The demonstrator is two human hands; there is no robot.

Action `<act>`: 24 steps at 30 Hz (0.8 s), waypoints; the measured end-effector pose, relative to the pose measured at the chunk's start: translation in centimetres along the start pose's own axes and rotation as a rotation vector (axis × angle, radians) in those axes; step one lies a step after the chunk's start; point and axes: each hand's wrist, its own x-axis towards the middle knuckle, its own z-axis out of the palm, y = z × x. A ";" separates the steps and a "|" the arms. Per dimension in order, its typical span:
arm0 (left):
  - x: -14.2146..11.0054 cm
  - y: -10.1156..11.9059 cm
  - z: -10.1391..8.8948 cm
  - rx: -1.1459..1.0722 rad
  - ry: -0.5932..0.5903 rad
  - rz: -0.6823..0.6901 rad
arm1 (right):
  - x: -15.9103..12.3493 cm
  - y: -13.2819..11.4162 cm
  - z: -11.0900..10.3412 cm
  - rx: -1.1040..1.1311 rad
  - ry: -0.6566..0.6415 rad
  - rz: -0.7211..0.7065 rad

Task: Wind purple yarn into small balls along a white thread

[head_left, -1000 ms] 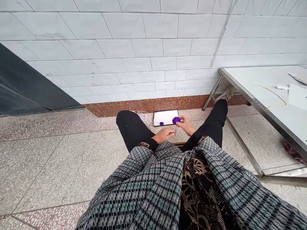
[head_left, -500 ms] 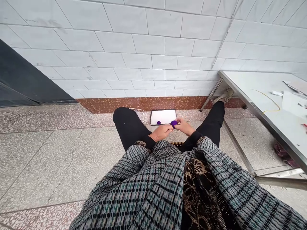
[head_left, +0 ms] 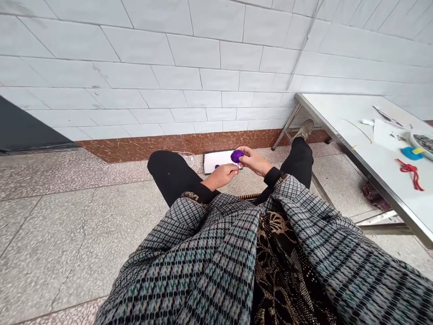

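Observation:
A purple ball of yarn (head_left: 237, 156) is in my right hand (head_left: 254, 161), the fingers wrapped round its right side. My left hand (head_left: 222, 176) is just below and to the left, its thumb and fingers pinched by a short purple strand that hangs from the ball. Behind my hands a white tray with a dark rim (head_left: 210, 161) lies on the floor by the wall. A second purple piece (head_left: 217, 166) shows in it, partly hidden by my left hand.
To the right stands a metal-edged table (head_left: 355, 108) with a red cord (head_left: 410, 169), a blue object (head_left: 412, 153), a yellow strand and a tray of small bits. A pale cord (head_left: 189, 159) lies near my left knee. The tiled wall is ahead.
My right hand has lifted the yarn ball up and slightly away from my left hand, so more of it shows. The view has turned to the right, bringing more of the table in.

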 end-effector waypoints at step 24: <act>2.0 0.7 -3.1 -0.211 0.050 -0.072 | 1.1 -4.4 0.0 -0.020 -0.046 0.014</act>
